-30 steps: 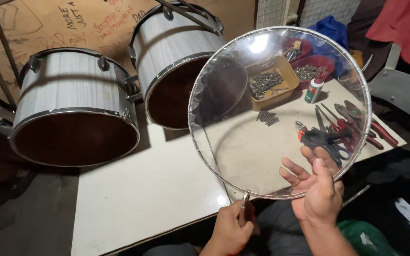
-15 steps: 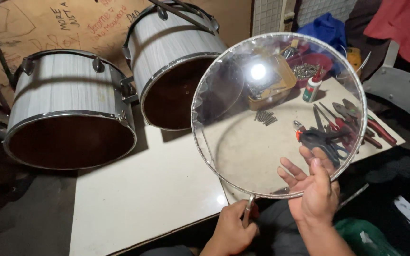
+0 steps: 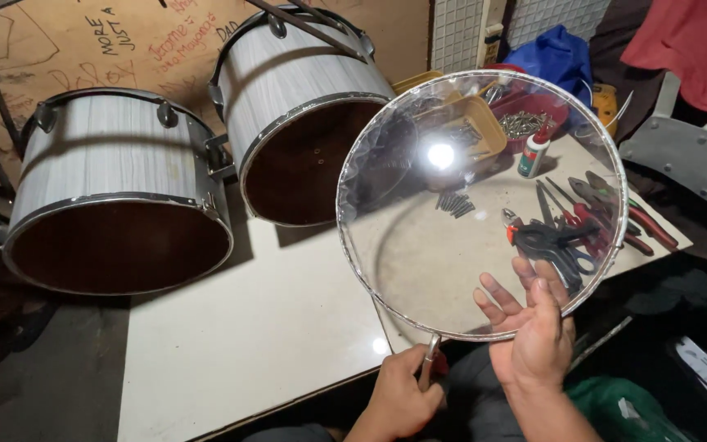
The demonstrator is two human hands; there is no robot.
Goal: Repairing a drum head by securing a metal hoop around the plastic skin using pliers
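Clear glossy plastic drumhead [image 3: 419, 245] with metal rim; 2 drum shells [image 3: 116, 196] glossy, chrome-edged; table [image 3: 247, 327] smooth.

**Clear drum head held up**

Round transparent plastic drum head w/ thin metal rim [image 3: 419, 245], tilted up on edge above the white worktop [image 3: 263, 336]. Bright light glare near its centre; film smooth. A small metal tool [image 3: 429, 360] meets its bottom rim.

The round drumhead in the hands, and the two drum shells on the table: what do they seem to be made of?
The drumhead looks like clear, glossy plastic film in a thin metal hoop: tools show through it and a lamp glares off it. The drum shells seem wood with a pale grain-patterned wrap, dark brown inside, with shiny, probably chromed, metal rims.
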